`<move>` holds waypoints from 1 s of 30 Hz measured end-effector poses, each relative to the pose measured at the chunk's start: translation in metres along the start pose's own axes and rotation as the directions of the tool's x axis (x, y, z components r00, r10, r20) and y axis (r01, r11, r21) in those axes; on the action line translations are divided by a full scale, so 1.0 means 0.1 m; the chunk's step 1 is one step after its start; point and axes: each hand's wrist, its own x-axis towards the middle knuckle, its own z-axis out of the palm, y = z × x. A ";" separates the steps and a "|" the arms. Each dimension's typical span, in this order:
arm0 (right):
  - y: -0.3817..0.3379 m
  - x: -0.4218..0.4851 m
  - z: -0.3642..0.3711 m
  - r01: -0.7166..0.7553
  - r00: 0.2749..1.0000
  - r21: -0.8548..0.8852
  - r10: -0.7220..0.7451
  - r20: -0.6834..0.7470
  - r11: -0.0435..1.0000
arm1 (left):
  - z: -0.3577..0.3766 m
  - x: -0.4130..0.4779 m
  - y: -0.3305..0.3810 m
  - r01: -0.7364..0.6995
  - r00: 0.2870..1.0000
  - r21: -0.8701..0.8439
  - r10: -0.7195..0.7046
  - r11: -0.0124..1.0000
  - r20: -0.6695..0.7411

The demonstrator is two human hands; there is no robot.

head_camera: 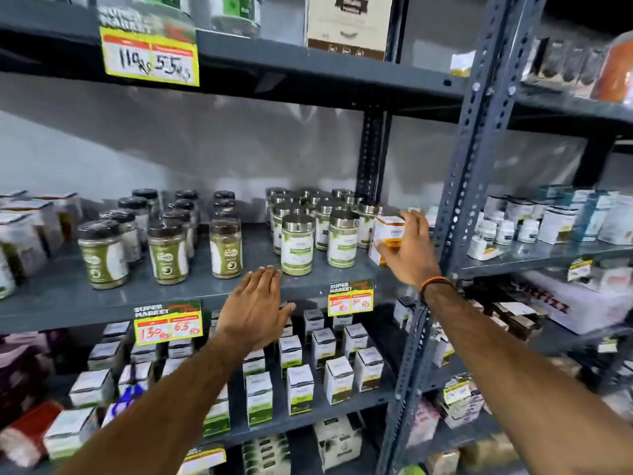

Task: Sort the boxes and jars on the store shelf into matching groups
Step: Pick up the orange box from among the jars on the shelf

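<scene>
On the middle shelf (191,289) stand several black-lidded jars of green powder (102,255) at the left and several silver-lidded jars with white-green labels (297,245) at the centre. At the shelf's right end stands a white and orange box (387,231). My right hand (409,250) wraps around that box, fingers over its top and thumb at its lower front. My left hand (255,306) hovers flat, fingers together, over the shelf's front edge, holding nothing. Several white-green boxes (299,389) fill the shelf below.
A grey slotted upright post (466,186) rises just right of my right hand. Yellow price tags (168,325) (350,300) hang on the shelf edge. White bottles and boxes (513,231) fill the neighbouring rack. A brown-white box (349,25) stands on the top shelf.
</scene>
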 end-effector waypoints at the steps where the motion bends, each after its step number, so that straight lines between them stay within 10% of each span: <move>1: 0.03 0.06 0.05 -0.012 1.000 -0.002 0.012 0.000 1.000 | 0.02 0.02 -0.01 0.008 1.000 0.014 -0.008 1.000 -0.004; 17: -0.13 -0.06 0.09 -0.040 0.982 0.110 0.059 -0.179 0.993 | -0.15 -0.03 -0.07 -0.031 0.999 -0.212 0.026 0.977 -0.026; 24: -1.15 -0.69 0.00 0.172 0.971 0.205 -0.131 -0.198 0.963 | -0.63 -0.86 -0.52 -0.163 0.987 -0.199 0.159 0.966 -0.034; 30: -2.47 -1.22 0.45 0.295 0.955 0.363 -0.287 -0.077 0.884 | -0.97 -1.84 -1.78 0.010 0.981 -0.183 -0.045 0.983 -0.187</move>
